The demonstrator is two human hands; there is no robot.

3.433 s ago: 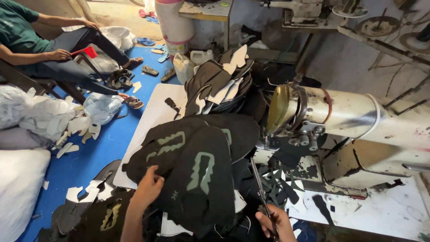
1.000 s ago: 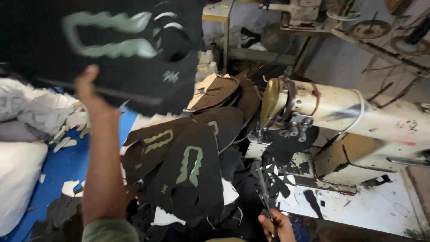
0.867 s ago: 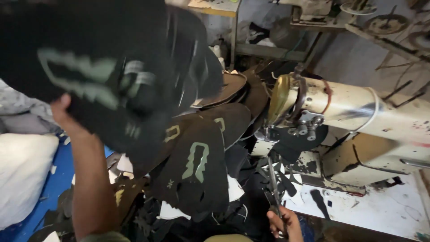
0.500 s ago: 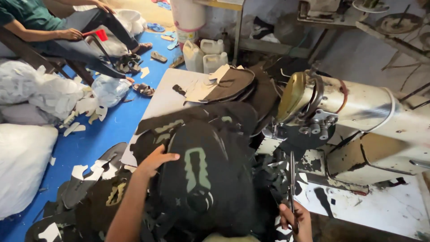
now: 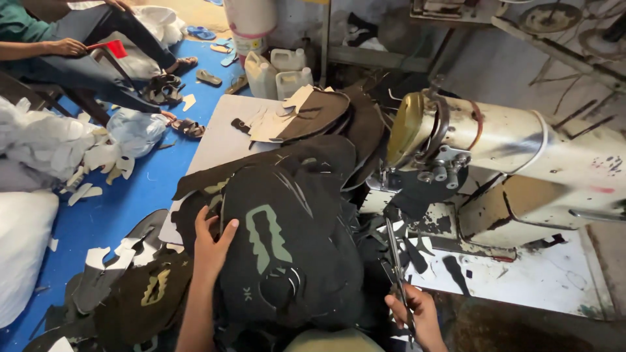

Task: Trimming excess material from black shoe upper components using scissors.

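Sewing machine (image 5: 515, 163) is sitting on the white table (image 5: 541, 280), right of the pile. Stack of black fabric pieces (image 5: 287, 248) with pale green print is lying front centre, on that table. Left hand (image 5: 212, 244) is pressing flat on the stack's left edge, fingers spread. Right hand (image 5: 417, 316) is gripping scissors (image 5: 396, 261), blades pointing up toward the machine.
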